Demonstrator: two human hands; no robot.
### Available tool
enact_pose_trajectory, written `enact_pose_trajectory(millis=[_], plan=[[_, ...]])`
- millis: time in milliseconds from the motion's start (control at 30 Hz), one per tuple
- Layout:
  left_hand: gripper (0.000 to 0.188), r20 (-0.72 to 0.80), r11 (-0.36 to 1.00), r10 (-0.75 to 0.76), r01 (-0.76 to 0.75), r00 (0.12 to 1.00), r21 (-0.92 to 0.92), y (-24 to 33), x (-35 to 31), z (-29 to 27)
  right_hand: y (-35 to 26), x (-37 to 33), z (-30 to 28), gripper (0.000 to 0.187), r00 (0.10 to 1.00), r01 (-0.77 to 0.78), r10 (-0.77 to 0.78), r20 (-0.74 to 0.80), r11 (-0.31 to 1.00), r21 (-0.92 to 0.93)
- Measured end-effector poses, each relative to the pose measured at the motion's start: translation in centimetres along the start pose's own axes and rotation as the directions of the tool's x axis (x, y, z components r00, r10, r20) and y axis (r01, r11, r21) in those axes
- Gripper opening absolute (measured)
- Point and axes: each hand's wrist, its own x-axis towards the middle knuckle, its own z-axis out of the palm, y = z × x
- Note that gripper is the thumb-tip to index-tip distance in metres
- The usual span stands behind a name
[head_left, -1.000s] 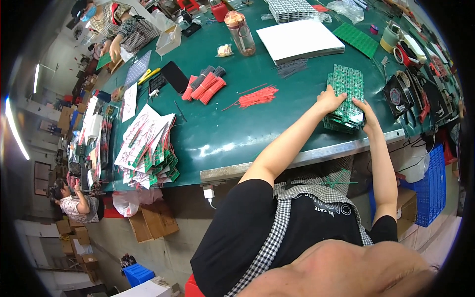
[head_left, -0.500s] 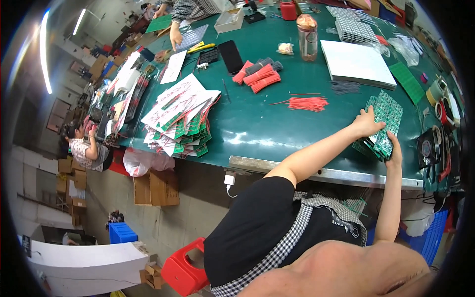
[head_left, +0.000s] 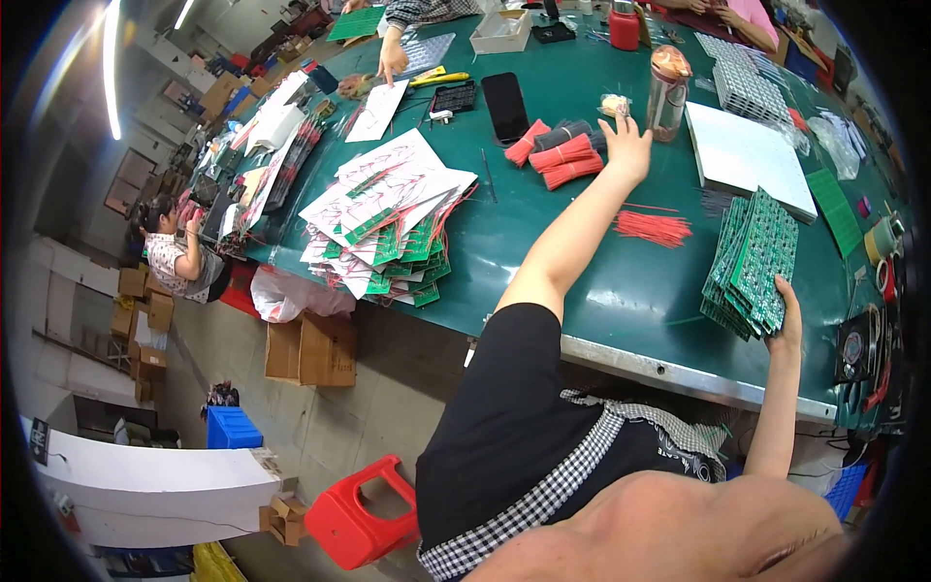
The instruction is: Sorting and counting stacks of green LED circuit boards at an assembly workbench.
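Note:
My left hand (head_left: 628, 153) is stretched out over the table with its fingers apart and nothing in them. It is nearest a small clear bag of pale bits (head_left: 614, 103), the bottle (head_left: 668, 95) and the tied bundles of red wires (head_left: 565, 161). A dark grey wire bundle (head_left: 562, 135) lies among the red ones. At the right, my right hand (head_left: 787, 315) grips a thick stack of green circuit boards (head_left: 752, 257) by its lower right edge. Loose red wires (head_left: 653, 228) lie on the table between my arms.
A pile of boards with white sheets and red wires (head_left: 388, 218) stands at the left. Behind it are a black phone (head_left: 504, 107) and a co-worker's hand (head_left: 392, 58) on a white sheet (head_left: 376, 112). A white slab (head_left: 749, 160) lies beyond the boards; a red stool (head_left: 354, 514) stands behind.
My left hand has let go of the board stack and moved left and away across the table, its fingers spreading. The right hand keeps hold of the boards. The view has shifted slightly.

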Motion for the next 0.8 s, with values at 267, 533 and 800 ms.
enact_pose_trajectory(millis=[267, 533, 800], plan=[[0.028, -0.184, 0.975, 0.123, -0.084, 0.975, 0.208, -5.1, -0.4, 7.1, 1.6, 1.5, 8.2, 0.037, 0.998, 0.01, -0.007, 0.065, 0.999, -0.039], [0.019, -0.086, 0.973, 0.193, -0.179, 0.977, 0.145, -6.8, -1.7, 3.6, 3.6, 8.3, 11.8, 0.033, 0.981, -0.118, 0.135, 0.139, 0.986, -0.12], [0.015, -0.141, 0.984, 0.149, -0.132, 0.979, 0.122, -13.6, -4.1, 2.2, 6.3, 14.3, 16.5, 0.038, 0.907, -0.276, 0.316, 0.279, 0.946, -0.172]])
